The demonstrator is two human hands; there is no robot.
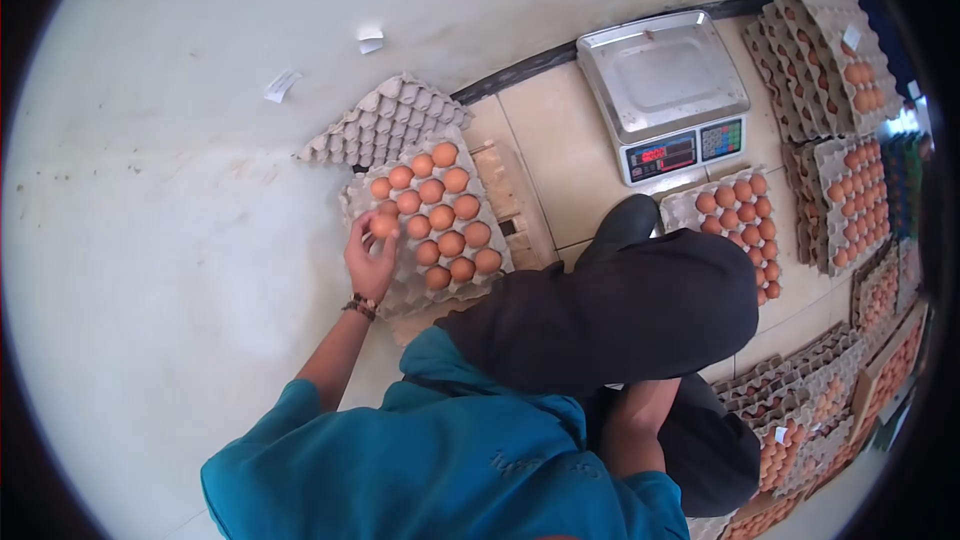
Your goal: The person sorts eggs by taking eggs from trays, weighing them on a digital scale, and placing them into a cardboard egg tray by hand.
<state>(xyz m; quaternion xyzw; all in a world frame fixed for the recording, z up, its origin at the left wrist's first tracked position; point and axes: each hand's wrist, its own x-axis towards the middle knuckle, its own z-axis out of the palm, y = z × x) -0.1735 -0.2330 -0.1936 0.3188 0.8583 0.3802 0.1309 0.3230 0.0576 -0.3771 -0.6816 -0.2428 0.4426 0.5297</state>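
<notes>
My left hand [372, 262] has its fingers closed around a brown egg [383, 225] at the left side of a grey pulp egg tray [400, 285]. Several more brown eggs [442, 218] sit in rows in that tray, and its left cups hold none. Whether the gripped egg still touches its cup I cannot tell. A beaded bracelet [360, 306] circles my left wrist. My right forearm [640, 410] passes down behind my raised knee, which hides my right hand. Just beyond the knee lies another tray of brown eggs [738, 212].
Bare grey egg trays [395, 120] lean against the wall behind the tray. A digital scale [665, 80] with a steel pan and lit red display stands on the tiled floor. Tall stacks of filled egg trays [830, 70] line the right, with more stacks [800, 420] at lower right.
</notes>
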